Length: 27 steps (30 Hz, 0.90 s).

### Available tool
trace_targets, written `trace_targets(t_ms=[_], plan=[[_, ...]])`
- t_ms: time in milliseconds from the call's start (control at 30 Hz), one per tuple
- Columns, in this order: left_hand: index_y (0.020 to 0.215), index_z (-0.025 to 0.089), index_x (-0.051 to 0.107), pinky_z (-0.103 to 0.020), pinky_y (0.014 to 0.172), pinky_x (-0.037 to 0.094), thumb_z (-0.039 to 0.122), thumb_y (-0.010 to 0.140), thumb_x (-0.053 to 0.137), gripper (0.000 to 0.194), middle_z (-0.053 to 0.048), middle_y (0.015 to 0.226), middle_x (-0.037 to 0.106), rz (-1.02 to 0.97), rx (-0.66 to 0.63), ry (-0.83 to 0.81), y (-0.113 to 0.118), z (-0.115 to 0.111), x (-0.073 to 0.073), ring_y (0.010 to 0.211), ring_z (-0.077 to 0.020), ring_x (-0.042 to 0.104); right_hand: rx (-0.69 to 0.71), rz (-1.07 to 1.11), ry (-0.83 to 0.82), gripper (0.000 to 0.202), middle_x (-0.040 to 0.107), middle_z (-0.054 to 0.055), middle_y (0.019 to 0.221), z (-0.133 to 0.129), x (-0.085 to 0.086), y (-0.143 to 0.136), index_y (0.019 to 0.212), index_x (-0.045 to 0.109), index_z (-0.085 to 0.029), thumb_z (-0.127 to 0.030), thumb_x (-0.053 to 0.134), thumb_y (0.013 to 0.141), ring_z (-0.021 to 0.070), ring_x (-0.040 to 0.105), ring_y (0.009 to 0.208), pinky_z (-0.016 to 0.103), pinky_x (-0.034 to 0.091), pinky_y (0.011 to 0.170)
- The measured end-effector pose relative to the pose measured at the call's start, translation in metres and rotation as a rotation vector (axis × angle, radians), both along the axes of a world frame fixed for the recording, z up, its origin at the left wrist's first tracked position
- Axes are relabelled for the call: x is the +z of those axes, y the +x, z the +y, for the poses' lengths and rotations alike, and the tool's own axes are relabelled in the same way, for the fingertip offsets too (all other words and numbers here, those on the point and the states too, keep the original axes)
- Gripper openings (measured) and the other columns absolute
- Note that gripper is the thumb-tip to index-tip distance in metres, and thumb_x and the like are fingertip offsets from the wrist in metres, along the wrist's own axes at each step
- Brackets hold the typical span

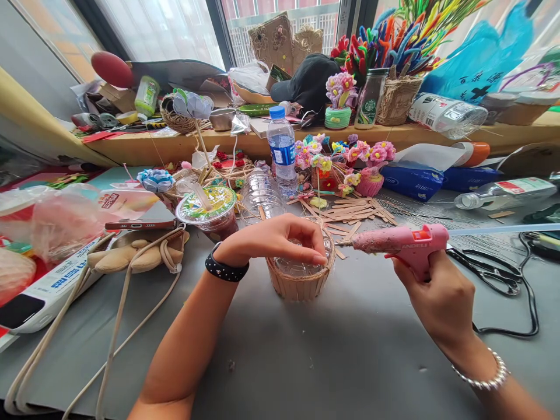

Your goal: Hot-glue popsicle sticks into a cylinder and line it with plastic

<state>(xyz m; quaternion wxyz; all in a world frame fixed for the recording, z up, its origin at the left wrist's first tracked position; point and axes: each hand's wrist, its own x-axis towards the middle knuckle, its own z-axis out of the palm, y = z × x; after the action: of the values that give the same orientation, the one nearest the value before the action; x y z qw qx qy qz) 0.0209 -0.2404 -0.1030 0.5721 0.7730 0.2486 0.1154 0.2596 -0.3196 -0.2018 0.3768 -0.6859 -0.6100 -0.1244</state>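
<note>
A small round basket (300, 281) stands upright on the table, with wooden craft sticks around a clear plastic cup-like body and twine (280, 273) along its rim. My left hand (284, 239) reaches over it, thumb and fingers pinched at the right side of the rim, on the twine as far as I can see. My right hand (437, 291) grips a pink hot glue gun (400, 240) by its handle. The gun's nozzle points left, close to the rim near my left fingertips. A clear glue stick (503, 230) sticks out of its back.
Behind the basket lie loose craft sticks (363, 210), a water bottle (282, 151) and a lidded drink cup (207, 210). Scissors (487, 271) and a black cord (531, 309) are at right. A phone (140, 224) on a strapped pouch lies left. Crafts crowd the ledge (245, 141).
</note>
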Motion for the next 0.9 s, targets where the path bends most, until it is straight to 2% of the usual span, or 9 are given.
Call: trace_targets(t_ms=[233,700,900], plan=[[0.069,0.012,0.058,-0.018,0.064,0.040,0.017,0.074,0.059,0.007,0.000,0.070,0.056,0.004,0.003,-0.017,0.0003,-0.0002,-0.0002,0.069,-0.0080,0.051,-0.017,0.010,-0.013,0.024,0.045,-0.001,0.051,0.0002,-0.0011,0.0005,0.079,0.054,-0.017,-0.041,0.052,0.073,0.0124,0.040,0.042,0.025,0.031,0.043],[0.069,0.011,0.057,-0.017,0.064,0.039,0.015,0.074,0.059,0.006,0.001,0.069,0.056,-0.003,-0.002,-0.016,0.0007,-0.0007,0.0010,0.069,-0.0070,0.050,-0.007,-0.004,0.035,0.023,0.041,-0.002,0.049,0.0055,-0.0019,-0.0021,0.069,0.049,-0.017,-0.040,0.050,0.073,0.0108,0.036,0.041,0.025,0.028,0.041],[0.069,0.011,0.057,-0.018,0.064,0.039,0.014,0.073,0.059,0.006,0.001,0.069,0.056,0.004,0.005,-0.016,0.0011,-0.0011,0.0013,0.068,-0.0070,0.050,-0.002,-0.015,0.058,0.027,0.041,-0.003,0.050,0.0079,-0.0021,-0.0023,0.076,0.054,-0.015,-0.042,0.049,0.074,0.0098,0.036,0.042,0.024,0.028,0.042]])
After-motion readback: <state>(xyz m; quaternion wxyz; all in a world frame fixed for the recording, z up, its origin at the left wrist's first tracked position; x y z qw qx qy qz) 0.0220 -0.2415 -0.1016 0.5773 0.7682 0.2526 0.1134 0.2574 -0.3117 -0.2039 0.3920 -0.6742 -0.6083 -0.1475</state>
